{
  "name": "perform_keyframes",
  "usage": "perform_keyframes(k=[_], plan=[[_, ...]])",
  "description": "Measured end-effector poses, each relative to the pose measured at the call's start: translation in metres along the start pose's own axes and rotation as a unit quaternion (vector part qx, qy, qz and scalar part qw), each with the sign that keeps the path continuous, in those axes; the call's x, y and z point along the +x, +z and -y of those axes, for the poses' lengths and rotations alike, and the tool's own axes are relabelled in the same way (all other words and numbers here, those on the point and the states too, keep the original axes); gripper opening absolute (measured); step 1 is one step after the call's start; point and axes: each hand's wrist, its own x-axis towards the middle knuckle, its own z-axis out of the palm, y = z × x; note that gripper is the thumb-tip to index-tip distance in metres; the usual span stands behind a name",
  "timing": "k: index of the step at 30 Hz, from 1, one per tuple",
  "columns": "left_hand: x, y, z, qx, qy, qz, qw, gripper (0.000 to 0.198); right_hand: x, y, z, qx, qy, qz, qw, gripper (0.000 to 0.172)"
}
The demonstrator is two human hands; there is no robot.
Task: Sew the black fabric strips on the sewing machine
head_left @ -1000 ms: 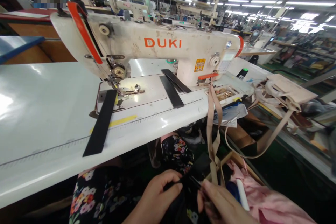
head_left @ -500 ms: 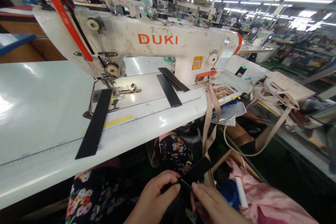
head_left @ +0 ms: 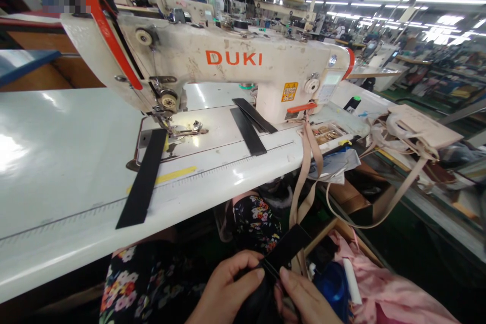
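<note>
Above my lap, at the bottom of the head view, my left hand (head_left: 236, 279) pinches a black strip (head_left: 290, 244), its thumb and forefinger closed on the edge. Close by on the right, my right hand (head_left: 301, 293) grips the same strip at a fold between the two hands. Dark material hangs below; whether it belongs to the strip I cannot tell. On the sewing machine table lies another black strip (head_left: 142, 182), slanting from near the needle to the front edge. More black strips (head_left: 250, 129) lie crossed beside the machine's pillar.
The white sewing machine (head_left: 228, 58) stands across the table (head_left: 56, 162). Beige straps (head_left: 308, 162) hang off its right end, near a small tray of metal parts (head_left: 326, 134). Pink fabric (head_left: 391, 283) and a blue object (head_left: 331, 283) sit in a box at lower right.
The view has shifted slightly, so the machine and table appear a little farther right. Both hands keep hold of the black strip, with the fold between them turned slightly.
</note>
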Motion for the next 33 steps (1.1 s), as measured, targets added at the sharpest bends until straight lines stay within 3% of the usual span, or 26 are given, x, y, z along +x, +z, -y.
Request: perform_keyframes(k=[4, 9, 13, 15, 18, 21, 25, 33], plan=[[-0.002, 0.004, 0.0, 0.003, -0.006, -0.009, 1.0, 0.029, -0.003, -0.007, -0.007, -0.123, -0.118, -0.118, 0.978, 0.054], [-0.005, 0.008, -0.013, 0.003, -0.019, 0.012, 1.0, 0.027, 0.007, -0.005, -0.01, -0.165, -0.093, -0.066, 0.98, 0.062], [-0.005, 0.006, -0.02, -0.002, -0.028, -0.007, 1.0, 0.024, 0.009, -0.003, -0.006, -0.166, -0.064, -0.058, 0.982, 0.064], [-0.005, 0.005, -0.022, -0.001, -0.027, -0.016, 1.0, 0.024, 0.006, -0.006, -0.001, -0.175, -0.09, -0.071, 0.978, 0.062], [-0.005, 0.005, -0.025, 0.008, -0.025, -0.018, 0.999, 0.022, 0.002, -0.013, 0.011, -0.178, -0.192, -0.107, 0.959, 0.049], [-0.006, 0.007, -0.029, 0.021, -0.023, 0.007, 0.999, 0.02, 0.007, -0.012, 0.02, -0.136, -0.231, -0.083, 0.96, 0.039], [-0.01, 0.008, -0.031, 0.04, 0.016, 0.018, 0.999, 0.021, 0.02, 0.002, 0.026, -0.01, -0.181, -0.025, 0.983, 0.039], [-0.017, -0.005, -0.037, 0.084, 0.074, -0.023, 0.994, 0.026, 0.036, 0.002, 0.044, 0.132, -0.172, -0.188, 0.958, 0.045]])
